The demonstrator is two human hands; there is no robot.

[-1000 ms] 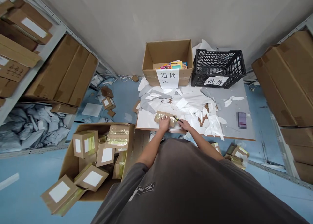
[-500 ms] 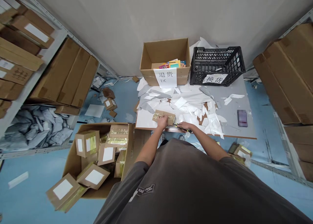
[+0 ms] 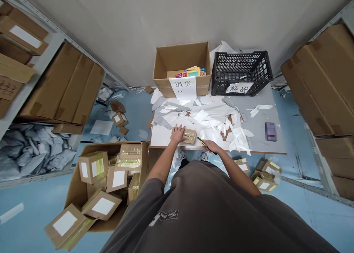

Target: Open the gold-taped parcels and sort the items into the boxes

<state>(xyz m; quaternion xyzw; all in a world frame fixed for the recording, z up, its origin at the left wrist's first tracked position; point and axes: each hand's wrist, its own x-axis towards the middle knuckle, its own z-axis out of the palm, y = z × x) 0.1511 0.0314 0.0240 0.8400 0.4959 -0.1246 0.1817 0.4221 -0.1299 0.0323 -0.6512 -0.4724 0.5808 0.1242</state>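
A small taped cardboard box [image 3: 190, 136] lies on the table near its front edge. My left hand [image 3: 178, 133] rests on the left end of that box with its fingers spread. To the right of the box, my right hand [image 3: 211, 146] is closed around a yellow-and-black utility knife [image 3: 204, 143]. The knife points up and left towards the box's right end, and a small gap seems to lie between them. Torn white paper scraps [image 3: 212, 124] cover the table behind and right of the box.
A cardboard carton [image 3: 163, 84] with colourful booklets and a black plastic crate [image 3: 221, 89] stand at the table's back. A large carton [image 3: 74, 194] of taped parcels sits on the floor at left. Shelves flank both sides. A purple blurred item [image 3: 270, 131] lies at right.
My left hand has shifted left on the box, its fingers now spread flat. The knife has come away from the box's right end. The whole view has shifted slightly.
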